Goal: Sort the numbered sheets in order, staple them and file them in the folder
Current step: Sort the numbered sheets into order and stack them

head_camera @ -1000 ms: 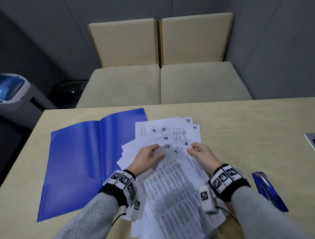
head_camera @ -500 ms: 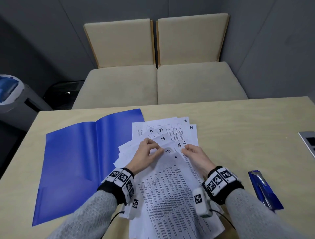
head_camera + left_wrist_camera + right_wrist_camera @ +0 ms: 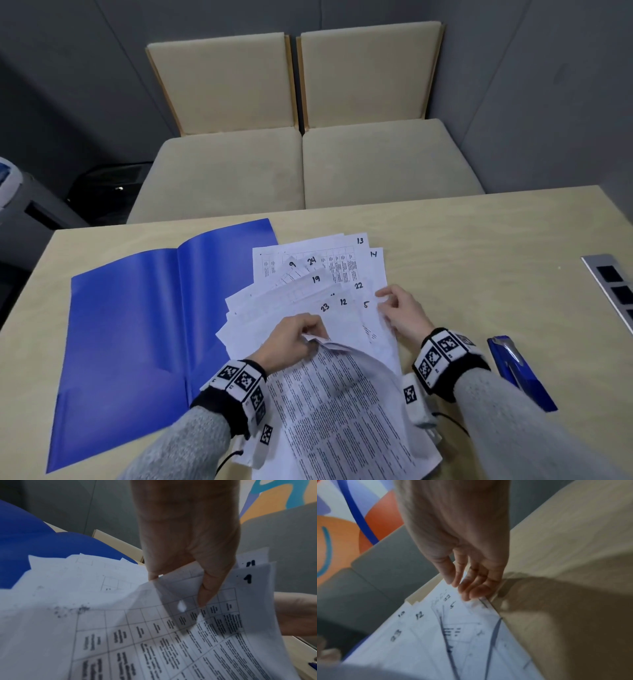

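Grip first: left hand point(image 3: 291, 342) pinches the top edge of sheet 1 point(image 3: 248, 578) between thumb and fingers, lifting and curling it off the fanned pile of numbered sheets point(image 3: 318, 284). Right hand point(image 3: 400, 315) has loosely curled fingers touching the pile's right edge beside sheet 5 point(image 3: 366, 304); looks like it's pinching a corner there, though the wrist view's blurry.

Biggest stuff then: grey walls, two beige cushioned seats point(image 3: 308, 164) pushed up against the far side of the pale wooden surface point(image 3: 479, 246). An open blue folder point(image 3: 137, 325) lies flat on the left, pile overlapping its right edge. Blue stapler point(image 3: 517, 370) sits just right of the right wrist.
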Tool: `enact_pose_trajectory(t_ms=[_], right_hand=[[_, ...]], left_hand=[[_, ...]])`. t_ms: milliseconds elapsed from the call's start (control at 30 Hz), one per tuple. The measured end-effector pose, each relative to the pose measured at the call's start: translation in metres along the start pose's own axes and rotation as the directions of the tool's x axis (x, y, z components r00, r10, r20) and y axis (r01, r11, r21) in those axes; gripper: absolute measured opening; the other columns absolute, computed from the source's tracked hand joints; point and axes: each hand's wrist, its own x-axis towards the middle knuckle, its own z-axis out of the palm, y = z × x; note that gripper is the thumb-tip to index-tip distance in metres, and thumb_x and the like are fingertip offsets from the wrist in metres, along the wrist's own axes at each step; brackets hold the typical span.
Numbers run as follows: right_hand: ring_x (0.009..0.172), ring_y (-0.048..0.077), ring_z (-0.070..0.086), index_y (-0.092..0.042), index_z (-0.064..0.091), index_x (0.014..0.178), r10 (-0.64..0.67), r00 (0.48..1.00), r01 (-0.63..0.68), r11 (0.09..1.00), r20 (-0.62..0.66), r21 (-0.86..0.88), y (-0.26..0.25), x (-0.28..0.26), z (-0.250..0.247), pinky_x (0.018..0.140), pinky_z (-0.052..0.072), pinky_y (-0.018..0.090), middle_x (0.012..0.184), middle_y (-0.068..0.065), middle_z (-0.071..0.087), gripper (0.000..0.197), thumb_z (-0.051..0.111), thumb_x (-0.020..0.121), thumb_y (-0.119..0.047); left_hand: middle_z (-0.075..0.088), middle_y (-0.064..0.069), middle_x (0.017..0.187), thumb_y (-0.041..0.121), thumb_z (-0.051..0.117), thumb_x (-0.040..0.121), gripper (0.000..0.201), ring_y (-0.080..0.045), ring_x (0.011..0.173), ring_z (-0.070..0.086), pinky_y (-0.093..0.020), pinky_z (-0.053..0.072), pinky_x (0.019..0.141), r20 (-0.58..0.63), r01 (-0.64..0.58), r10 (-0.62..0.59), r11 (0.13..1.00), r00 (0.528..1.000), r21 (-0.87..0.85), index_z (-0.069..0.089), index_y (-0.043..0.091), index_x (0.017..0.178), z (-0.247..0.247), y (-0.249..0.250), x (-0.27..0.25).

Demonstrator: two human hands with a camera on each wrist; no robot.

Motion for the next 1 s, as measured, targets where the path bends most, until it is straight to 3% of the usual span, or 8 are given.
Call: enact_pose_trajectory(t_ms=[100,233,367,500,733,800,900,1000], right_hand=[[0.079,0.018,0.057,-0.015,0.062,0.095,0.014,1.0,-0.013,0.979,0.003,-0.206,-0.006,0.009,0.008,0.07,0.043,0.026,0.086,0.003,0.06,0.015,0.059,0.082,-0.009],[0.078,0.018,0.059,-0.018,0.06,0.074,0.051,0.997,-0.061,0.986,-0.066,-0.154,-0.009,0.01,0.017,0.075,0.049,0.031,0.077,-0.003,0.061,0.011,0.07,0.074,-0.014],[0.063,0.012,0.053,-0.014,0.057,0.067,-0.14,0.985,0.122,0.976,-0.096,-0.18,-0.01,-0.007,0.017,0.062,0.043,0.028,0.064,-0.006,0.058,0.018,0.072,0.075,-0.015],[0.059,0.01,0.047,-0.013,0.055,0.073,-0.221,0.975,0.211,0.956,-0.029,-0.202,-0.004,-0.02,0.017,0.059,0.04,0.026,0.062,-0.007,0.053,0.016,0.068,0.081,-0.017],[0.064,0.012,0.048,-0.012,0.054,0.08,-0.275,0.944,0.265,0.961,-0.181,-0.078,-0.023,-0.036,0.007,0.054,0.037,0.013,0.073,-0.001,0.057,0.012,0.055,0.092,-0.014],[0.067,0.013,0.049,-0.011,0.054,0.082,-0.283,0.95,0.278,0.959,-0.131,-0.052,-0.033,-0.041,0.0,0.053,0.037,0.009,0.076,-0.002,0.058,0.011,0.054,0.093,-0.012],[0.064,-0.002,0.049,-0.015,0.051,0.081,-0.364,0.864,0.404,0.914,-0.348,0.045,-0.058,-0.044,-0.021,0.056,0.038,0.005,0.074,-0.007,0.053,0.016,0.052,0.093,-0.005],[0.061,-0.012,0.049,-0.026,0.045,0.079,-0.425,0.738,0.569,0.81,-0.524,0.145,-0.094,-0.047,-0.054,0.061,0.039,0.008,0.075,-0.009,0.052,0.025,0.05,0.096,-0.01]], left_hand=[[0.064,0.011,0.077,-0.011,0.055,0.07,0.04,-0.025,0.072,0.065,-0.035,0.054,0.062,0.005,-0.006,0.006,1.0,1.0,-0.009,0.06,0.029,0.069,-0.002,0.002,0.001],[0.064,0.011,0.076,-0.008,0.054,0.073,0.036,-0.02,0.072,0.064,-0.034,0.053,0.063,0.004,-0.009,0.009,1.0,1.0,0.02,0.059,0.028,0.069,-0.002,0.003,0.002],[0.066,0.005,0.076,-0.002,0.056,0.072,0.025,-0.019,0.071,0.064,-0.043,0.054,0.065,0.018,0.003,-0.004,1.0,1.0,0.019,0.061,0.023,0.073,-0.004,0.001,0.003],[0.061,0.0,0.085,0.007,0.064,0.079,0.026,-0.022,0.077,0.059,-0.038,0.05,0.073,0.056,0.043,-0.052,0.988,0.997,0.145,0.058,0.009,0.104,-0.008,0.001,0.003],[0.07,0.001,0.086,0.006,0.056,0.087,0.024,-0.01,0.072,0.066,-0.014,0.049,0.065,0.04,0.006,-0.014,0.98,0.999,0.198,0.058,0.028,0.094,-0.012,0.002,-0.002],[0.068,0.004,0.089,0.006,0.055,0.089,0.025,-0.008,0.073,0.066,-0.02,0.053,0.07,0.022,-0.02,0.016,0.982,1.0,0.187,0.059,0.029,0.098,-0.013,0.004,-0.004],[0.065,0.004,0.1,0.01,0.057,0.089,0.02,-0.014,0.089,0.062,-0.033,0.051,0.082,-0.055,-0.07,0.086,0.968,0.995,0.24,0.062,0.021,0.105,-0.016,0.008,-0.004],[0.062,0.0,0.089,0.006,0.055,0.087,0.013,-0.02,0.082,0.06,-0.039,0.05,0.076,-0.093,-0.141,0.173,0.95,0.98,0.28,0.061,0.015,0.094,-0.021,0.016,-0.005]])
